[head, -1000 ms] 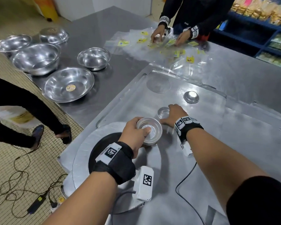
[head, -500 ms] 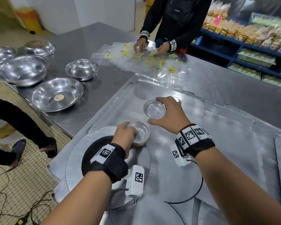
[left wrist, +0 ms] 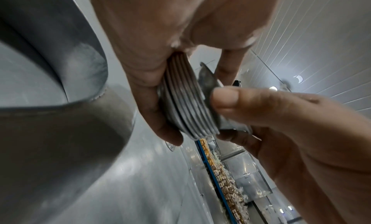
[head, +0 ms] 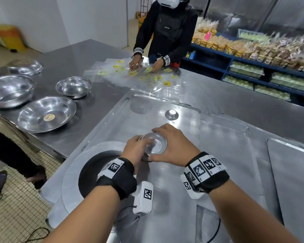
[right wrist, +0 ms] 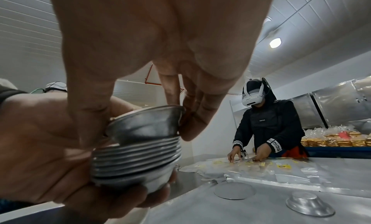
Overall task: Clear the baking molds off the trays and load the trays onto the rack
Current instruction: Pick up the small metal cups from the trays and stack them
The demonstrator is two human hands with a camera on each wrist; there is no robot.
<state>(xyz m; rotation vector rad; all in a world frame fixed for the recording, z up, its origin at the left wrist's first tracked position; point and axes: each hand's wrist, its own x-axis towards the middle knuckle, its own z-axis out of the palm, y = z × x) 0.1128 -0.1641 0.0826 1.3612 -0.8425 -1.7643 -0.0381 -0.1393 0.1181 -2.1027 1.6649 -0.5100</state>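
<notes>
My left hand grips a nested stack of small metal baking molds from the side, above the near part of a large metal tray. With thumb and fingers around the rim, my right hand holds one more mold and sets it on top of the stack. In the left wrist view the stack shows several rims pressed together, and the top mold sits a little askew. A single mold lies upside down farther back on the tray, beside a flat round disc.
A round metal ring with a dark centre lies under my left wrist. Another tray lies at the right. Steel bowls stand on the table at the left. Across the table a person sorts yellow labels. Blue shelves hold packed goods.
My right hand lifted a mold off the tray and carried it back onto the stack in my left hand. The head view has tilted upward.
</notes>
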